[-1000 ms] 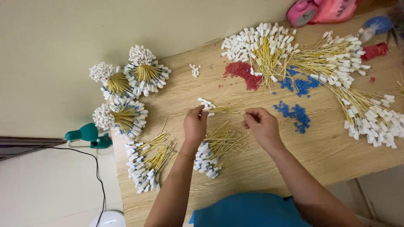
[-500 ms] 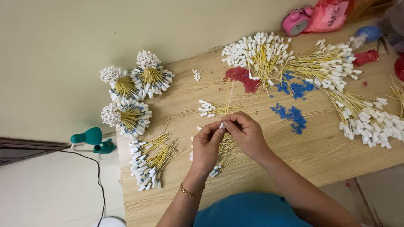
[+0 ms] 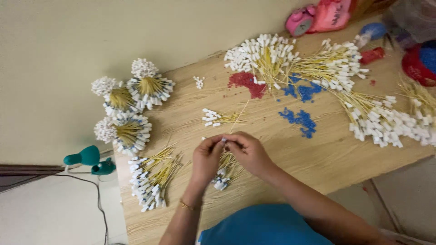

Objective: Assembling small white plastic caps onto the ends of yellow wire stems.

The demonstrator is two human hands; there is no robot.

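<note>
Yellow stick [image 3: 223, 141] sat pinched between both your hands above the counter [image 3: 290, 154]. Your left hand [image 3: 206, 159] and right hand [image 3: 247, 152] closed fingertips on its tip, likely to steady it over the loose bundle [image 3: 225, 172].

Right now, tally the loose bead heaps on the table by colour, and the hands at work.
Red bead heap: 1
Blue bead heaps: 2
Hands (left hand, right hand) pinching a white-tipped stick: 2
Total: 5
</note>
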